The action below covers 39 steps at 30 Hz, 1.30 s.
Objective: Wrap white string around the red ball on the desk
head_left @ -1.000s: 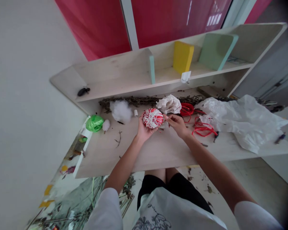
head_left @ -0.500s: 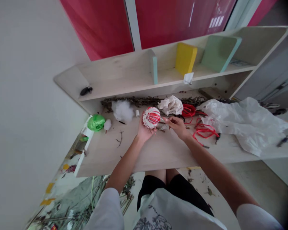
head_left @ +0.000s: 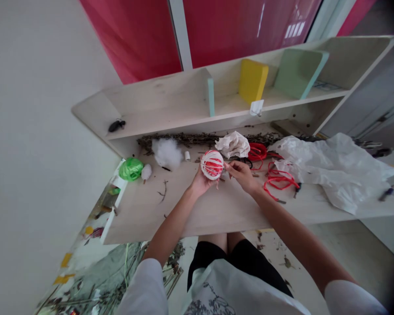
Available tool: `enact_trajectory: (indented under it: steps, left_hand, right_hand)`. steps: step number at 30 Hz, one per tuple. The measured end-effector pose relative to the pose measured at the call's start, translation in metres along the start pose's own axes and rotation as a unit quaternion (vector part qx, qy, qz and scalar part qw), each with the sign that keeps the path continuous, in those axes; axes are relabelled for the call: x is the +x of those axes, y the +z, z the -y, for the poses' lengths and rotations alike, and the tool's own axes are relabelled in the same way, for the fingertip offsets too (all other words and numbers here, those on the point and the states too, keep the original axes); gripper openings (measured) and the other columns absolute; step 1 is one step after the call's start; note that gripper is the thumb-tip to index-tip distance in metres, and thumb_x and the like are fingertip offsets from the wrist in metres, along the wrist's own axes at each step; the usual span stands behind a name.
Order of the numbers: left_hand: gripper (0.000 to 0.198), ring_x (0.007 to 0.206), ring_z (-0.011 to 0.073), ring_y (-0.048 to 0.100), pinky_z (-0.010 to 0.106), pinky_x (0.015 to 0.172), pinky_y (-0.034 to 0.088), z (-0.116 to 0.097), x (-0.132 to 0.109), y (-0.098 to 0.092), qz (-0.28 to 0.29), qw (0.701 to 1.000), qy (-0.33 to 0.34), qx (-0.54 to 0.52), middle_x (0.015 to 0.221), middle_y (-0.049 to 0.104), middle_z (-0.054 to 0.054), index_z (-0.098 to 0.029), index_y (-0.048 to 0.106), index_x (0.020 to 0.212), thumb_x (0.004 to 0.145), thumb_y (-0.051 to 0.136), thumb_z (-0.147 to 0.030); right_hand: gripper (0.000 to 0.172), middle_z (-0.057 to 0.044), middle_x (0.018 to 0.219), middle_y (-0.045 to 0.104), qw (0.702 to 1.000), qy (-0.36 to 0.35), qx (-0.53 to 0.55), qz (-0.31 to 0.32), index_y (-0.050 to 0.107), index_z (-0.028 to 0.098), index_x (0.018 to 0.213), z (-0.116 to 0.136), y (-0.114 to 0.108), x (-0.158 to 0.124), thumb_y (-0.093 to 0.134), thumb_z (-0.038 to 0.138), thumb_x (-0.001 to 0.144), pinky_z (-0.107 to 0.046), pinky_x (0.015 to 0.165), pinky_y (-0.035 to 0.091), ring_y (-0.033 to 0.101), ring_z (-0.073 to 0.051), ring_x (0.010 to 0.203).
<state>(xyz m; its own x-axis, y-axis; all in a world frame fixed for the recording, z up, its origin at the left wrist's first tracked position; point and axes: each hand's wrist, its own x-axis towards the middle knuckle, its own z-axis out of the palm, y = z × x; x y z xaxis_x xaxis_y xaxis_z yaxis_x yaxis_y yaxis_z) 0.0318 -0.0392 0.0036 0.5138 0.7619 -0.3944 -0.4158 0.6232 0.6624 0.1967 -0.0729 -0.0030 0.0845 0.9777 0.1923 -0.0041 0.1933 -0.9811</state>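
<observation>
The left hand (head_left: 202,183) cupped a ball of white and red cord (head_left: 212,165), its fingers curled around the underside and partly hidden behind it. The right hand (head_left: 242,175) sat just beside the ball at three o'clock, fingertips pinched together; whatever they gripped was too thin to make out. Crumpled white paper (head_left: 232,145) lay at one o'clock, loose red cord (head_left: 258,152) at two, and cotton wool (head_left: 167,153) at nine, all on a pale wooden board (head_left: 144,210).
</observation>
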Motion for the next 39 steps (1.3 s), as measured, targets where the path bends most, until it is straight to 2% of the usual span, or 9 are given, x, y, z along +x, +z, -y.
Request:
enact_trajectory:
  steps: [5, 8, 11, 15, 19, 25, 30, 34, 39]
  left_hand:
    - [0.025, 0.085, 0.0168, 0.066, 0.029, 0.079, 0.051, 0.015, 0.005, 0.004, -0.082, 0.953, 0.265, 0.118, 0.091, 0.072, 0.004, -0.017, 0.067, 0.092, 0.074, 0.072, -0.033]
    - [0.025, 0.091, 0.0182, 0.065, 0.029, 0.086, 0.049, 0.015, 0.006, 0.002, -0.101, 0.918, 0.344, 0.169, 0.091, 0.073, 0.004, -0.016, 0.068, 0.082, 0.066, 0.078, -0.033]
    - [0.030, 0.091, 0.0224, 0.067, 0.032, 0.081, 0.051, 0.013, 0.006, 0.003, -0.091, 0.938, 0.295, 0.159, 0.083, 0.073, 0.005, -0.016, 0.070, 0.082, 0.070, 0.074, -0.044]
    - [0.058, 0.096, 0.0264, 0.068, 0.035, 0.077, 0.054, 0.009, 0.004, 0.005, -0.070, 0.969, 0.197, 0.128, 0.087, 0.075, 0.009, -0.017, 0.071, 0.091, 0.082, 0.049, -0.070]
    - [0.074, 0.099, 0.0285, 0.068, 0.037, 0.079, 0.055, 0.008, 0.001, 0.005, -0.035, 0.978, 0.128, 0.161, 0.093, 0.075, 0.012, -0.016, 0.071, 0.096, 0.078, 0.043, -0.081]
    - [0.062, 0.091, 0.0233, 0.069, 0.031, 0.078, 0.054, 0.008, 0.000, 0.001, -0.002, 0.969, 0.139, 0.206, 0.099, 0.075, 0.010, -0.015, 0.069, 0.107, 0.063, 0.079, -0.058]
    - [0.038, 0.073, 0.0159, 0.067, 0.024, 0.066, 0.053, 0.002, -0.001, 0.006, -0.065, 0.975, 0.132, 0.168, 0.083, 0.073, 0.005, -0.015, 0.068, 0.097, 0.069, 0.075, -0.039]
    - [0.028, 0.073, 0.0181, 0.067, 0.029, 0.065, 0.056, -0.003, -0.006, 0.011, -0.043, 0.988, 0.080, 0.121, 0.086, 0.072, 0.006, -0.017, 0.067, 0.097, 0.072, 0.069, -0.029]
    - [0.023, 0.070, 0.0188, 0.065, 0.029, 0.061, 0.055, -0.007, -0.009, 0.006, -0.028, 0.996, 0.063, 0.064, 0.085, 0.071, 0.007, -0.017, 0.067, 0.092, 0.078, 0.062, -0.035]
  right_hand:
    - [0.057, 0.003, 0.049, 0.046, 0.999, -0.009, 0.033, -0.016, 0.052, 0.019, 0.057, 0.002, -0.001, 0.000, 0.067, 0.072, 0.068, -0.023, 0.045, 0.029, 0.036, -0.007, 0.046]
    - [0.056, 0.003, 0.049, 0.047, 0.999, 0.000, 0.034, -0.020, 0.052, 0.019, 0.058, 0.001, 0.001, 0.000, 0.070, 0.071, 0.066, -0.023, 0.045, 0.029, 0.037, -0.007, 0.046]
    - [0.056, 0.003, 0.049, 0.046, 0.999, 0.002, 0.029, -0.018, 0.052, 0.019, 0.057, 0.000, 0.002, 0.000, 0.069, 0.071, 0.067, -0.023, 0.045, 0.028, 0.037, -0.008, 0.046]
    - [0.057, 0.003, 0.049, 0.045, 0.999, 0.000, 0.025, -0.028, 0.050, 0.019, 0.056, 0.000, 0.002, 0.000, 0.067, 0.073, 0.068, -0.024, 0.046, 0.030, 0.037, -0.008, 0.047]
    - [0.059, 0.004, 0.048, 0.043, 1.000, -0.002, 0.005, -0.031, 0.049, 0.020, 0.056, 0.000, 0.001, 0.001, 0.066, 0.075, 0.066, -0.024, 0.045, 0.027, 0.034, -0.008, 0.046]
    - [0.061, 0.005, 0.047, 0.042, 0.999, 0.002, -0.010, -0.041, 0.047, 0.020, 0.055, -0.001, 0.001, 0.003, 0.065, 0.078, 0.063, -0.024, 0.044, 0.026, 0.032, -0.007, 0.045]
    - [0.060, 0.004, 0.049, 0.043, 0.999, 0.002, 0.007, -0.045, 0.050, 0.020, 0.056, 0.002, -0.001, 0.003, 0.069, 0.076, 0.061, -0.024, 0.044, 0.028, 0.034, -0.008, 0.046]
    - [0.057, 0.003, 0.050, 0.046, 0.998, -0.006, 0.019, -0.054, 0.052, 0.020, 0.058, 0.005, -0.004, 0.003, 0.071, 0.073, 0.062, -0.025, 0.045, 0.029, 0.037, -0.009, 0.047]
    - [0.056, 0.003, 0.050, 0.046, 0.998, -0.006, 0.023, -0.059, 0.052, 0.020, 0.058, 0.006, -0.007, 0.002, 0.072, 0.073, 0.062, -0.025, 0.045, 0.029, 0.037, -0.008, 0.047]
